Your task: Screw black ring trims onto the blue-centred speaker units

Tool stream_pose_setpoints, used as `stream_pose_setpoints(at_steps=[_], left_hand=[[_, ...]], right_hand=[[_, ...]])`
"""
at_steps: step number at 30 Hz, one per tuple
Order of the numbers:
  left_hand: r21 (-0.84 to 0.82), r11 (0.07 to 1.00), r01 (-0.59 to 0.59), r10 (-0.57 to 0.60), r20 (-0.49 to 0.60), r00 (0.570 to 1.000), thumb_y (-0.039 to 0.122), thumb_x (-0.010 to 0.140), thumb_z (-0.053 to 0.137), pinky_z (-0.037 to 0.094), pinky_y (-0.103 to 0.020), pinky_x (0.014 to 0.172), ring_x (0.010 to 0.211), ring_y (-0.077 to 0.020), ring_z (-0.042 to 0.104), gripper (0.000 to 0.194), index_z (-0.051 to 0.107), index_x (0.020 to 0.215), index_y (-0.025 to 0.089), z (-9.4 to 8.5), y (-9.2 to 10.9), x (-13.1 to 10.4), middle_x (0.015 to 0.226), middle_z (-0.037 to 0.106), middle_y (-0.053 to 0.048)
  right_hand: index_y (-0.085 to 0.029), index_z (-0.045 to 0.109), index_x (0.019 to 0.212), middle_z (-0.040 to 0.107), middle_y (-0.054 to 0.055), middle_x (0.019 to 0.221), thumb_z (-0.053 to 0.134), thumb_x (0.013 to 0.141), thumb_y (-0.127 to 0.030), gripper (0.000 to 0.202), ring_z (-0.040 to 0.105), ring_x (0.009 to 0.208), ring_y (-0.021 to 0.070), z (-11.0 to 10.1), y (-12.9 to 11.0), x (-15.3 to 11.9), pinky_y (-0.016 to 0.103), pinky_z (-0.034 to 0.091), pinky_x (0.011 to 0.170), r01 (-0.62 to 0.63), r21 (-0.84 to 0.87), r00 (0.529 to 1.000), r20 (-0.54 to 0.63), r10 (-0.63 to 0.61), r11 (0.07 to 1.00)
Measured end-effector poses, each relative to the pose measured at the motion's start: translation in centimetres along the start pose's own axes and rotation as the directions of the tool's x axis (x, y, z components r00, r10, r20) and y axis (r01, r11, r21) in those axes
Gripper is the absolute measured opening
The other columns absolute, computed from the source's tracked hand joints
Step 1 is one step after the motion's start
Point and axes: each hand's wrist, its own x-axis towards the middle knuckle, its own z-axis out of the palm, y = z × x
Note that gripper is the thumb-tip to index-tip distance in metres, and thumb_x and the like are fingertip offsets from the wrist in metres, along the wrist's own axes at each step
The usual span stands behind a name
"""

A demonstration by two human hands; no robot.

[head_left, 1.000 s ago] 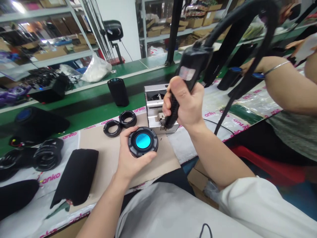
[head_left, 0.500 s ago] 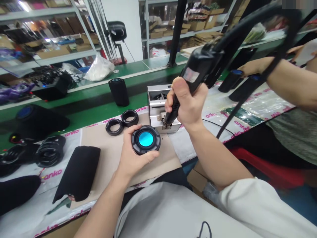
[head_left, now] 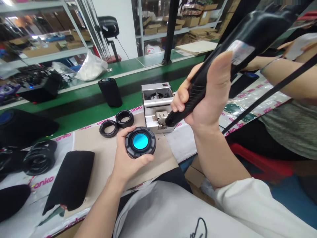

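Observation:
My left hand (head_left: pixel 126 162) is wrapped round a black round speaker end (head_left: pixel 140 142) with a shiny blue centre, its face up above the cardboard sheet. In my right hand (head_left: pixel 210 89) is a black electric screwdriver (head_left: pixel 198 96), tilted down to the left, its thumb along the body. The screwdriver's tip is at the front of a silver screw feeder (head_left: pixel 158 102); whether they touch I cannot tell. Two black rings (head_left: pixel 125 118) lie just beyond the speaker end. To the left rests a black fabric-covered speaker body (head_left: pixel 70 178).
A black speaker (head_left: pixel 110 92) stands upright on the green bench (head_left: pixel 133 94). More black rings (head_left: pixel 41 157) and a dark speaker (head_left: pixel 24 127) are at the left. A co-worker's arm (head_left: pixel 284 76) reaches in at the right over dark cylinders. A cable (head_left: pixel 269 91) crosses the right side.
The electric screwdriver has come up and right, closer to the camera, drawing back from the screw feeder's front. My left hand keeps its hold on the speaker end. The whole view has shifted slightly.

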Motion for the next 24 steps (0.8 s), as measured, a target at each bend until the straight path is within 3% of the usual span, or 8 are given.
stream_pose_setpoints(at_steps=[9, 11, 13, 14, 17, 20, 22, 24], left_hand=[[0.032, 0.999, -0.013, 0.013, 0.001, 1.0, 0.078, 0.068, 0.091, 0.062, -0.04, 0.093, 0.11, -0.028, 0.074, 0.091, 0.054, 0.133, 0.026, 0.0, 0.0, 0.0, 0.126, 0.068, -0.009], [0.035, 0.999, -0.035, 0.036, -0.008, 0.999, 0.078, 0.069, 0.09, 0.062, -0.04, 0.093, 0.11, -0.0276, 0.074, 0.09, 0.054, 0.132, 0.025, 0.1, 0.0, 0.0, 0.126, 0.068, -0.009], [0.037, 0.997, -0.064, 0.064, -0.018, 0.998, 0.077, 0.069, 0.09, 0.062, -0.039, 0.092, 0.109, -0.0272, 0.074, 0.088, 0.055, 0.131, 0.025, 0.1, 0.1, 0.1, 0.126, 0.068, -0.009], [0.037, 0.996, -0.078, 0.079, -0.019, 0.997, 0.076, 0.07, 0.09, 0.062, -0.038, 0.091, 0.109, -0.0267, 0.074, 0.087, 0.055, 0.131, 0.025, 0.1, 0.1, 0.1, 0.125, 0.068, -0.009], [0.034, 0.994, -0.104, 0.105, -0.016, 0.994, 0.071, 0.074, 0.091, 0.062, -0.036, 0.09, 0.108, -0.0247, 0.075, 0.081, 0.057, 0.13, 0.025, 0.1, 0.2, 0.1, 0.125, 0.068, -0.008], [0.058, 0.992, -0.114, 0.115, -0.019, 0.993, 0.069, 0.074, 0.092, 0.062, -0.036, 0.091, 0.109, -0.0253, 0.074, 0.081, 0.058, 0.131, 0.024, 0.0, 0.1, 0.0, 0.126, 0.068, -0.008], [0.08, 0.989, -0.122, 0.125, -0.029, 0.992, 0.071, 0.073, 0.091, 0.062, -0.038, 0.093, 0.111, -0.0266, 0.074, 0.082, 0.058, 0.132, 0.023, -0.1, 0.0, 0.0, 0.127, 0.068, -0.009], [0.096, 0.987, -0.132, 0.136, -0.04, 0.99, 0.071, 0.074, 0.091, 0.062, -0.038, 0.094, 0.112, -0.0268, 0.074, 0.082, 0.059, 0.132, 0.023, -0.1, -0.1, 0.1, 0.126, 0.068, -0.008]], right_hand=[[-0.026, 0.059, 0.084, 0.046, -0.002, 0.059, 0.069, 0.096, -0.06, 0.038, 0.044, 0.044, 0.0161, 0.5, -1.2, 1.0, 0.032, 0.032, 0.04, 0.09, -0.05, 0.989, -0.114, -0.095, 0.995], [-0.028, 0.051, 0.083, 0.045, -0.002, 0.063, 0.059, 0.1, -0.051, 0.029, 0.048, 0.049, 0.0172, 0.5, -0.5, 2.6, 0.034, 0.039, 0.046, 0.299, -0.079, 0.907, -0.285, -0.309, 0.951], [-0.031, 0.043, 0.084, 0.044, -0.004, 0.065, 0.061, 0.096, -0.054, 0.032, 0.051, 0.056, 0.0168, 0.1, 0.8, 4.4, 0.035, 0.048, 0.057, 0.464, -0.184, 0.759, -0.422, -0.496, 0.867], [-0.032, 0.043, 0.085, 0.045, -0.005, 0.066, 0.071, 0.089, -0.057, 0.038, 0.052, 0.057, 0.0164, -0.2, 1.4, 5.2, 0.035, 0.05, 0.061, 0.456, -0.234, 0.758, -0.403, -0.513, 0.859], [-0.035, 0.051, 0.089, 0.05, -0.008, 0.064, 0.088, 0.071, -0.056, 0.046, 0.049, 0.053, 0.0149, -1.2, 2.3, 6.2, 0.035, 0.048, 0.055, 0.34, -0.263, 0.856, -0.31, -0.413, 0.903], [-0.03, 0.052, 0.084, 0.047, -0.007, 0.059, 0.076, 0.086, -0.048, 0.029, 0.045, 0.047, 0.0139, -1.5, 1.1, 4.7, 0.034, 0.045, 0.049, 0.484, -0.12, 0.796, -0.352, -0.492, 0.867], [-0.027, 0.057, 0.082, 0.05, -0.004, 0.058, 0.072, 0.091, -0.045, 0.025, 0.048, 0.045, 0.0145, -1.3, 0.1, 3.1, 0.034, 0.041, 0.043, 0.416, 0.001, 0.892, -0.193, -0.408, 0.909], [-0.026, 0.063, 0.082, 0.052, -0.003, 0.058, 0.076, 0.092, -0.053, 0.032, 0.05, 0.043, 0.0152, -1.1, -0.2, 1.7, 0.033, 0.036, 0.037, 0.182, 0.026, 0.983, 0.009, -0.182, 0.983]])
